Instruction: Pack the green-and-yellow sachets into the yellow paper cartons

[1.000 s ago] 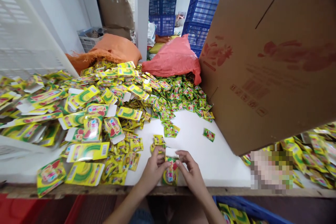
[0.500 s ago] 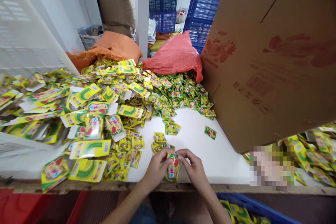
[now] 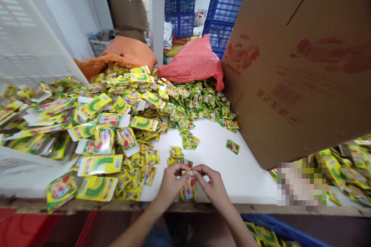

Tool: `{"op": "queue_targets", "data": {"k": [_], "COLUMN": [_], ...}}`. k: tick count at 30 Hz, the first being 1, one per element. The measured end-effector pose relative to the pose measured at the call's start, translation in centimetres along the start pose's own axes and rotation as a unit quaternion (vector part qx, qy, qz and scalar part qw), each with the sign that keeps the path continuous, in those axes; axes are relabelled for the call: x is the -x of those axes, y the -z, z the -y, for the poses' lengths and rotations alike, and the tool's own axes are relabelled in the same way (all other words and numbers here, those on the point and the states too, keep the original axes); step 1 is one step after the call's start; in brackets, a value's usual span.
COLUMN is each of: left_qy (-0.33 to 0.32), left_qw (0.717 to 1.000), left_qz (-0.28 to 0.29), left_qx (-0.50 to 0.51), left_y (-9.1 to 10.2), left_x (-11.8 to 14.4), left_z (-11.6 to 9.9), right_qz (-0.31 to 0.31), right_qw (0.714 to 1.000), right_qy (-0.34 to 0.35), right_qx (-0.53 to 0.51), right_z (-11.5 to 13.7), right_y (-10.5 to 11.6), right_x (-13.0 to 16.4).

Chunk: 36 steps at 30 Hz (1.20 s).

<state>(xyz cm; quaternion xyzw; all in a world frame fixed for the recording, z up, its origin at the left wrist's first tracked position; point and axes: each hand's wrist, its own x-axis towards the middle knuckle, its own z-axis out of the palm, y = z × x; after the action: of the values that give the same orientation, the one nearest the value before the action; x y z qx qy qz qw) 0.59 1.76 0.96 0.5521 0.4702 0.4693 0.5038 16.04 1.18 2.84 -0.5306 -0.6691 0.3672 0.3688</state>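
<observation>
A: Head view, near edge: both hands meet over one small carton (image 3: pixel 189 190) at six o'clock on the white worktop (image 3: pixel 243 173).

B: How are the fingers?

A: The left hand (image 3: pixel 170 185) pinches the carton's top from its left, the right hand (image 3: pixel 213 186) from its right; both sets of fingers are closed on its upper flap, thumbs nearly touching. The carton stands upright just inside the worktop's front edge.

B: How far along does the work look?

A: Early, I'd judge. One carton is in hand, its top not yet flat. A big heap of loose sachets (image 3: pixel 199 108) lies at twelve o'clock, and flat unfolded cartons (image 3: pixel 95 131) spread from nine to eleven o'clock. A few sachets (image 3: pixel 176 154) sit just beyond the hands. A blue crate (image 3: pixel 275 231) at four o'clock, below the worktop, holds some yellow-green packs, but I can't tell how many.

B: Room to move?

A: A bare white patch runs from the hands toward one o'clock, with one stray sachet (image 3: pixel 232 146) on it. A tilted cardboard box (image 3: pixel 298 69) walls off two to three o'clock. The wooden front edge lies right under the wrists, so the carton has little margin there.
</observation>
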Motion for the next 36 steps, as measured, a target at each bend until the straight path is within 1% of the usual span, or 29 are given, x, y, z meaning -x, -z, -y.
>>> {"op": "queue_targets", "data": {"k": [3,6,12,15,18,20,24,26,28,29,30,31,32,33,34,35,36], "left_qy": [0.022,0.03,0.052,0.047,0.023,0.023,0.031,0.025,0.018,0.009,-0.007,-0.03,-0.063,-0.103,-0.138,-0.165,-0.181], "left_qw": [0.999,0.997,0.996,0.996,0.998,0.998,0.998,0.998,0.998,0.997,0.997,0.996,0.993,0.982,0.962,0.936,0.906], "left_qz": [-0.007,-0.004,0.002,0.003,0.005,0.015,0.043,0.046,0.062,0.071,0.077,0.077,0.062,0.037,0.01,-0.021,-0.046], "left_qx": [0.046,0.064,0.078,0.072,0.058,0.057,0.038,0.02,0.019,0.016,0.002,-0.03,-0.08,-0.154,-0.234,-0.309,-0.38], "left_y": [-0.1,0.0,0.0,-0.1,-0.1,0.2,0.6,0.4,0.4,0.6,1.1,1.9,3.0,4.4,6.0,7.7,9.5], "left_x": [-0.5,-0.7,-1.0,-1.0,-0.5,0.1,1.1,1.5,1.7,1.7,1.5,1.1,0.4,-0.6,-1.8,-3.2,-4.7], "left_z": [0.7,0.9,-0.2,-0.4,0.0,0.4,0.8,0.7,0.4,0.2,-0.1,-0.5,-0.9,-1.4,-1.8,-2.1,-2.4], "right_qz": [-0.001,-0.001,-0.005,-0.008,-0.01,-0.01,-0.007,-0.002,-0.002,-0.012,-0.026,-0.042,-0.063,-0.049,-0.035,-0.029,-0.036], "right_qw": [1.0,1.0,1.0,0.999,1.0,1.0,0.998,0.997,0.998,0.999,0.999,0.999,0.996,0.992,0.984,0.974,0.964], "right_qy": [-0.015,-0.021,-0.023,-0.024,-0.014,0.0,0.001,-0.009,-0.004,0.001,0.002,-0.002,-0.02,-0.053,-0.086,-0.108,-0.12], "right_qx": [0.005,0.012,0.017,0.02,0.015,-0.007,-0.059,-0.071,-0.06,-0.044,-0.019,0.015,0.054,0.101,0.151,0.196,0.234], "right_z": [0.2,0.3,0.1,0.2,0.0,-0.3,-1.1,-1.0,-0.4,-0.1,0.0,-0.1,-0.5,-1.2,-2.2,-3.4,-4.5], "right_y": [0.0,0.0,-0.3,-0.3,0.0,0.1,-0.8,-1.3,-0.9,0.0,1.5,3.5,6.0,8.7,11.6,14.2,16.3], "right_x": [-0.2,-0.2,-0.2,-0.3,0.1,0.6,1.2,1.1,1.1,1.4,1.9,2.7,3.8,5.1,6.4,7.7,9.0]}}
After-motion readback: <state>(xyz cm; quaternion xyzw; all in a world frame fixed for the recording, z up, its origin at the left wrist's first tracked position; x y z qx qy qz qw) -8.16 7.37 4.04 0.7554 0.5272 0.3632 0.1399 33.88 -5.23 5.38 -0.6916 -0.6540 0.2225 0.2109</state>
